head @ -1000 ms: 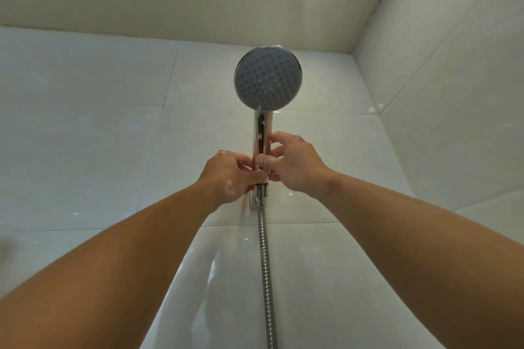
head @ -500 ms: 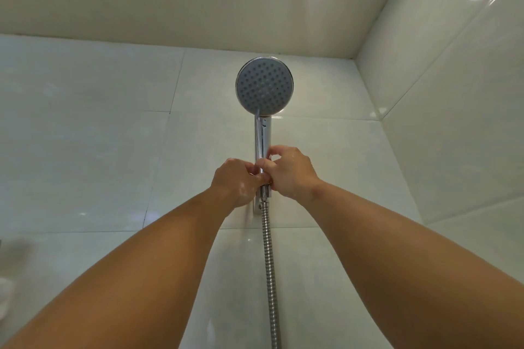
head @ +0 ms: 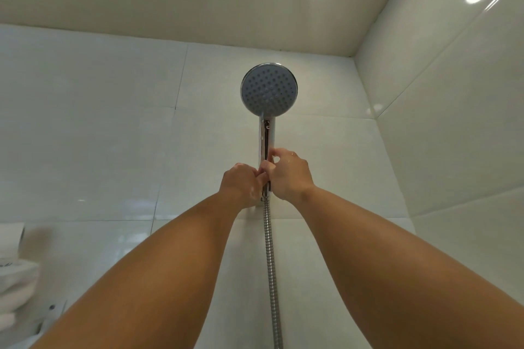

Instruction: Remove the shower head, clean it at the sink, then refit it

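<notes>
Up on the tiled wall (head: 113,122), the shower head (head: 268,89) stands upright at its mount; my left hand (head: 241,184) and right hand (head: 290,176) have slid down and now both pinch the handle (head: 266,136) at its foot, above the hose (head: 270,263). I judge that joint is being worked.

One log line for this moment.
shower head: upright at wall | left hand: grips handle base | right hand: grips handle above it | hose: hangs below | stage: unclear
</notes>
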`<state>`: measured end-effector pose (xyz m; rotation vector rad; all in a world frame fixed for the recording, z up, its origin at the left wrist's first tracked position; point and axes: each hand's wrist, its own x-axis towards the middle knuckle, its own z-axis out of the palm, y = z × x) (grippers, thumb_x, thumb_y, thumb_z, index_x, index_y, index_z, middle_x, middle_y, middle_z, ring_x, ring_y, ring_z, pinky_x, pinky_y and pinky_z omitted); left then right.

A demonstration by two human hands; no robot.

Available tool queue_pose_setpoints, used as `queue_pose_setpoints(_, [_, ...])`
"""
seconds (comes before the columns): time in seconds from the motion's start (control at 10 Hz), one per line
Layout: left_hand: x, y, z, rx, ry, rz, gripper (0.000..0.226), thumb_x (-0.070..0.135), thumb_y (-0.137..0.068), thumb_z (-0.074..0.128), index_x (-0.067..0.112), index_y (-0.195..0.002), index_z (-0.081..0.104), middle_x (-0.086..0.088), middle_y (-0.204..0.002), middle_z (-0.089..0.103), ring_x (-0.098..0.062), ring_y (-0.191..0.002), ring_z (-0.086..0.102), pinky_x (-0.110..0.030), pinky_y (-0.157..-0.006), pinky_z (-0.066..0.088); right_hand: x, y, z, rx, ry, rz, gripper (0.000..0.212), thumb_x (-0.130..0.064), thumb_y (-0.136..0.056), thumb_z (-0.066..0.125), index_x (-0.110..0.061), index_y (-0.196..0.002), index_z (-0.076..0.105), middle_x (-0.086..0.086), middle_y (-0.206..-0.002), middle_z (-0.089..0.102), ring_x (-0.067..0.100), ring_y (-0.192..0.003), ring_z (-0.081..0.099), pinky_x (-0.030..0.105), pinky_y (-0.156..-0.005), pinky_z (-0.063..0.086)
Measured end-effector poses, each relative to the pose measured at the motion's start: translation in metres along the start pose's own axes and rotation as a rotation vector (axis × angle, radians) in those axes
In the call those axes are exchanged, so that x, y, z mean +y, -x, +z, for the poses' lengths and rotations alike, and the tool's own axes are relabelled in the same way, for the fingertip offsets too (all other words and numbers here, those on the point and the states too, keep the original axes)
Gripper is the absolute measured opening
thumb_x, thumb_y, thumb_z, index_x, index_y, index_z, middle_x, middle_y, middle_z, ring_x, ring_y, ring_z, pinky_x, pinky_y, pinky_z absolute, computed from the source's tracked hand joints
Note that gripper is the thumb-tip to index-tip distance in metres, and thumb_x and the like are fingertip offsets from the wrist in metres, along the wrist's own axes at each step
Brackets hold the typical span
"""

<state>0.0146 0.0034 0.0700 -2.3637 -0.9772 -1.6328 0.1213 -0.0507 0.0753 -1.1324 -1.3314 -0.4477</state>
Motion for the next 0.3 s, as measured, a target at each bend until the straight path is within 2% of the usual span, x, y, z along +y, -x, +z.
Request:
queue_pose_setpoints(0.1, [-0.003,0.007,0.002,0.019,-0.032,0.035,0.046,0.046,-0.1,0.049,0.01,-0.104,0.076,-0.012,-0.104,0.074,-0.031,-0.102,0.067,-0.036,-0.089,0.052,0.002,0.003,0.003,-0.029,0.032,0.013,0.029,-0.026,-0.097,0.059,-0.024,-0.125,0.065,0.004,-0.122,0.068,0.023,-0.094,0.068,0.022,-0.068,0.048])
queue_pose_setpoints(0.2, [-0.007,0.011,0.005,-0.004,-0.022,0.049,0.045,0.047,-0.099,0.05,0.011,-0.107,0.076,-0.01,-0.106,0.073,-0.03,-0.102,0.066,-0.036,-0.089,0.051,0.008,0.011,0.0,-0.066,0.068,0.045,0.039,-0.028,-0.098,0.059,-0.024,-0.136,0.059,0.007,-0.131,0.066,0.023,-0.108,0.066,0.025,-0.08,0.046])
queue_pose_setpoints(0.3, [-0.01,0.017,-0.008,-0.056,0.12,0.015,0.04,0.044,-0.096,0.055,0.01,-0.106,0.073,-0.014,-0.109,0.072,-0.033,-0.103,0.066,-0.04,-0.091,0.054,0.012,0.024,-0.014,-0.062,0.104,0.118,0.052,-0.04,-0.094,0.064,-0.02,-0.141,0.052,0.007,-0.137,0.062,0.024,-0.115,0.064,0.032,-0.093,0.05])
